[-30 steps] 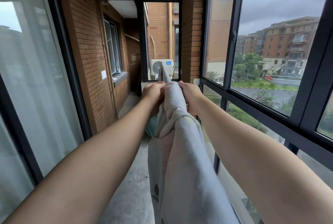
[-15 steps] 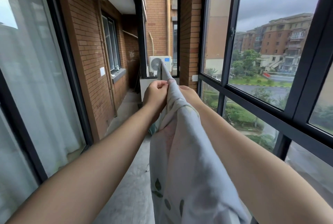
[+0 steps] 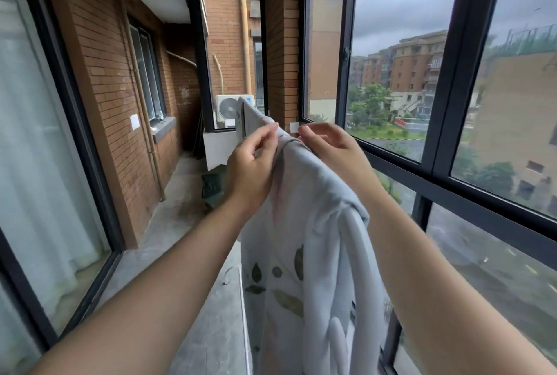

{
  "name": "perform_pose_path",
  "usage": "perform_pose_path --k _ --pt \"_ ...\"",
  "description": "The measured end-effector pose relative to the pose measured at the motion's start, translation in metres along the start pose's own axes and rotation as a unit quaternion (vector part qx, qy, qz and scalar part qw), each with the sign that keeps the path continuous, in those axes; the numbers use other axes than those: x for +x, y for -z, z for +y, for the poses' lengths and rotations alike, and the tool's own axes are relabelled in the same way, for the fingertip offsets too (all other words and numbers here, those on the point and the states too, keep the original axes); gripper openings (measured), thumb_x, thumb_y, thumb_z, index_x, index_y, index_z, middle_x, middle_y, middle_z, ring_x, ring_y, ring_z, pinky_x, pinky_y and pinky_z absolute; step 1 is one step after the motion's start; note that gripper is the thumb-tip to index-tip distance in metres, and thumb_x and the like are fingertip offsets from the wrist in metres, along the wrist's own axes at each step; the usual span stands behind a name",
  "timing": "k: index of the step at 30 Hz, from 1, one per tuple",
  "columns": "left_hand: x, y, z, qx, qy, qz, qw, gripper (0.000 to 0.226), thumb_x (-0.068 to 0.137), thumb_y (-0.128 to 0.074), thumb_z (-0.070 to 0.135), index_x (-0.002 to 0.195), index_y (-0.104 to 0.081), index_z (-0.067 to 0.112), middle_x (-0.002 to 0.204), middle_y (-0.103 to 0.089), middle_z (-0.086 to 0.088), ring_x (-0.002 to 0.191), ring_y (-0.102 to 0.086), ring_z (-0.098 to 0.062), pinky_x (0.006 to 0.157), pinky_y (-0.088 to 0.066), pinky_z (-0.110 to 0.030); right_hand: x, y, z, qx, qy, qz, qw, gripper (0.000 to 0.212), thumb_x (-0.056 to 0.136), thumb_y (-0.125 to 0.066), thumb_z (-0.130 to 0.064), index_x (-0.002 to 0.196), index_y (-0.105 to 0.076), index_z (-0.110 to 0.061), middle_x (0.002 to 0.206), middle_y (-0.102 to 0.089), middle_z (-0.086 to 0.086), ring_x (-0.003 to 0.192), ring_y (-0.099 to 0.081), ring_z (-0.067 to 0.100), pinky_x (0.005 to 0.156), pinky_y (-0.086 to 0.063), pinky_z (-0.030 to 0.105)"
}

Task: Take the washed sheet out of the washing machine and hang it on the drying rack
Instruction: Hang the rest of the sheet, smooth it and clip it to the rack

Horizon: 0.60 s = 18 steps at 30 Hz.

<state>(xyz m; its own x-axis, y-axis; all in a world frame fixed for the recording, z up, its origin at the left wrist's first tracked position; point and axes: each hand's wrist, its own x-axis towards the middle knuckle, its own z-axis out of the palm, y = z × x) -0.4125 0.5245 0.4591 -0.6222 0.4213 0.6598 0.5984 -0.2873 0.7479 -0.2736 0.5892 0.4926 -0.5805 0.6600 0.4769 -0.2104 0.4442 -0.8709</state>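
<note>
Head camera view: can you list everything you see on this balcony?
sheet: one, pale grey with leaf print, draped centre
air-conditioner unit: one, white, far end
brick wall: one, red-brown, left
window frames: several, black, right
curtain: one, white, behind left glass
floor: one, grey, below
left hand: one, pinching the sheet's ridge
right hand: one, beside the ridge, grip unclear

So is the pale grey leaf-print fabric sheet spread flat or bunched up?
Bunched. The pale grey leaf-print sheet hangs draped in thick lengthwise folds, gathered into a narrow ridge along the top.
</note>
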Motion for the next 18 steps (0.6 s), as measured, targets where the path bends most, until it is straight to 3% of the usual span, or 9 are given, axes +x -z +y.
perform_pose_path --k 3,8,11,15,18 --pt "-0.032 0.008 0.027 0.041 -0.107 -0.002 0.993 0.028 0.095 -0.054 0.039 0.112 -0.068 0.022 0.114 -0.066 0.008 0.112 -0.060 -0.009 0.096 -0.049 -0.039 -0.037 0.016 -0.019 -0.005 0.063 0.017 0.998 0.017 0.094 -0.066 -0.029 0.098 -0.071 -0.013 0.089 -0.072 -0.007 0.077 -0.065 0.000 0.069 -0.046 0.012" --pt "-0.111 0.032 0.069 0.070 -0.257 -0.002 0.964 0.014 0.091 -0.062 0.021 0.086 -0.060 0.008 0.087 -0.056 0.000 0.087 -0.055 -0.011 0.078 -0.040 -0.018 -0.103 0.041 -0.027 0.007 0.114 0.010 0.993 0.009 0.092 -0.068 -0.015 0.090 -0.071 -0.007 0.079 -0.068 -0.003 0.070 -0.060 0.006 0.062 -0.045 0.016" --pt "-0.136 0.036 0.073 0.077 -0.255 -0.020 0.964 0.015 0.081 -0.073 0.014 0.085 -0.061 0.008 0.084 -0.055 0.001 0.082 -0.052 -0.010 0.076 -0.037 -0.014 -0.128 0.053 -0.022 0.024 0.108 0.007 0.994 0.007 0.083 -0.071 -0.011 0.089 -0.073 -0.012 0.085 -0.072 0.002 0.072 -0.063 0.016 0.064 -0.050 0.028" --pt "-0.151 0.037 0.080 0.082 -0.231 -0.022 0.969 0.023 0.078 -0.079 0.024 0.090 -0.064 0.011 0.086 -0.059 0.004 0.080 -0.055 -0.010 0.076 -0.038 -0.012 -0.151 0.053 -0.020 -0.105 0.119 -0.017 0.987 0.026 0.080 -0.074 -0.013 0.105 -0.071 -0.022 0.097 -0.072 0.001 0.084 -0.067 0.031 0.069 -0.053 0.058" --pt "-0.157 0.040 0.091 0.105 -0.248 -0.004 0.963 0.020 0.079 -0.079 0.021 0.089 -0.066 0.011 0.086 -0.060 0.004 0.078 -0.056 -0.011 0.072 -0.043 -0.015 -0.159 0.048 -0.023 -0.150 0.115 0.007 0.982 0.029 0.082 -0.079 -0.012 0.108 -0.069 -0.022 0.098 -0.072 -0.003 0.084 -0.067 0.026 0.067 -0.051 0.057"
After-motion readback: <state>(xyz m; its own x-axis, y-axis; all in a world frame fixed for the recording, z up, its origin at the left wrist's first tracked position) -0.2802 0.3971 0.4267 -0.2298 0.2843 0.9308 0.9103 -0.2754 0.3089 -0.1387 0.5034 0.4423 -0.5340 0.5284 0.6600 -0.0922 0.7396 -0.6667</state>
